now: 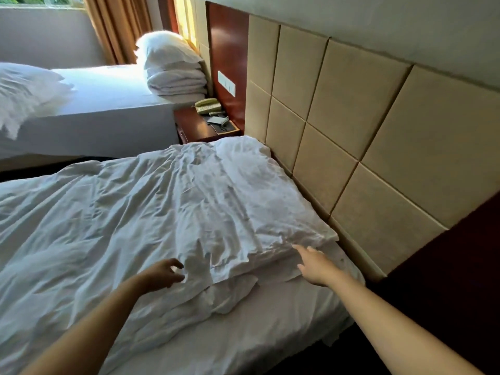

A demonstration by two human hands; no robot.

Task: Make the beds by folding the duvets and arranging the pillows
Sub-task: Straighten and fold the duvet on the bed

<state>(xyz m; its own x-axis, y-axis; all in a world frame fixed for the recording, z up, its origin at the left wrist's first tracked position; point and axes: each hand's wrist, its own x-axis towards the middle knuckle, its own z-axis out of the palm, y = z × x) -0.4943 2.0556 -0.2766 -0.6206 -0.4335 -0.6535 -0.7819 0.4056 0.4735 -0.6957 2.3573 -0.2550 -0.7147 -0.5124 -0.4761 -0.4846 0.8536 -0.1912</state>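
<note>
Your left hand point(162, 274) hovers just over the crumpled white duvet point(121, 212), fingers loosely curled and closed on nothing. Your right hand point(315, 263) is stretched flat, fingers straight and apart, its index fingertip touching the duvet's turned-up edge near the head of the bed; it grips nothing.

That duvet lies unfolded and wrinkled across most of the near bed, bulging where it meets the padded beige square-panelled headboard point(351, 131); you cannot tell what lies under the bulge. On your side it leaves a strip of white fitted bedsheet point(270, 334) bare.

Between the two beds stands a dark red-brown wooden bedside counter point(192, 125). It carries a cream push-button telephone point(208, 105) and, just beside it, a shallow dark tray with a pale rim point(230, 128) holding a flat grey item too small to identify.

Beyond it, on the far white bed point(108, 112), a folded white duvet stack point(177, 83) sits against the headboard end with a plump white pillow point(165, 50) on top. A second white pillow point(24, 90) lies at that bed's left edge.
</note>
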